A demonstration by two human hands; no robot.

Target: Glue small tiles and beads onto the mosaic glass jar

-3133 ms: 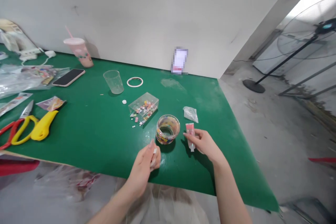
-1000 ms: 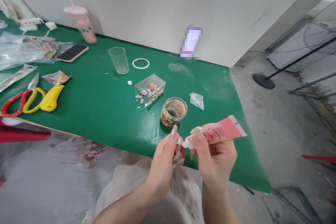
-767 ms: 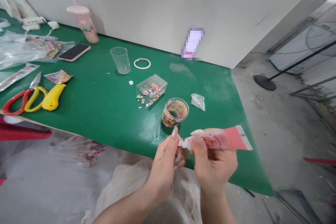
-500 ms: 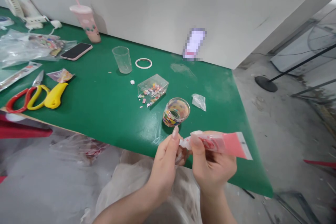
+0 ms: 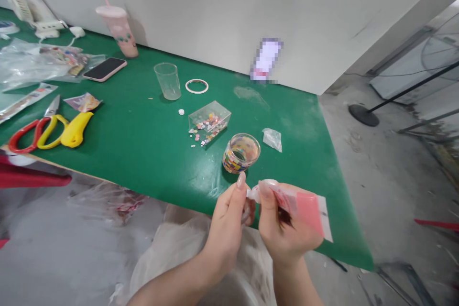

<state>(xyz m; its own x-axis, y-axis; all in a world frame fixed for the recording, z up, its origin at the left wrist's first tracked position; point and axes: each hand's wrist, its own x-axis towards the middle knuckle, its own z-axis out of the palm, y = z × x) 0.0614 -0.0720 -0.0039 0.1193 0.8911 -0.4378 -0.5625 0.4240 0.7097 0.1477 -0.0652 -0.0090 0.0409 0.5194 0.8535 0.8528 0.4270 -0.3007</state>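
Note:
My right hand (image 5: 285, 232) grips a pink squeeze tube (image 5: 299, 203), its white nozzle pointing left and its flat end slanting down to the right. My left hand (image 5: 229, 222) is pinched at the tube's nozzle tip on something small and white that I cannot make out. Both hands hover over the near edge of the green table (image 5: 143, 138). Just beyond them stands a small glass cup covered in coloured mosaic tiles (image 5: 241, 153). A clear plastic box of small coloured tiles (image 5: 209, 121) lies further back, with several tiles spilled beside it.
An empty clear cup (image 5: 167, 81), a white ring (image 5: 197, 86), a small clear bag (image 5: 272, 138), yellow and red scissors (image 5: 46, 131), a phone (image 5: 104, 68), a pink tumbler (image 5: 116, 28) and plastic packets (image 5: 39, 62) lie on the table. A white wall stands behind. The floor drops off at right.
My right hand picked the tube up off the table and brought it to my left hand. Over the last second the tube's flat end has swung downward.

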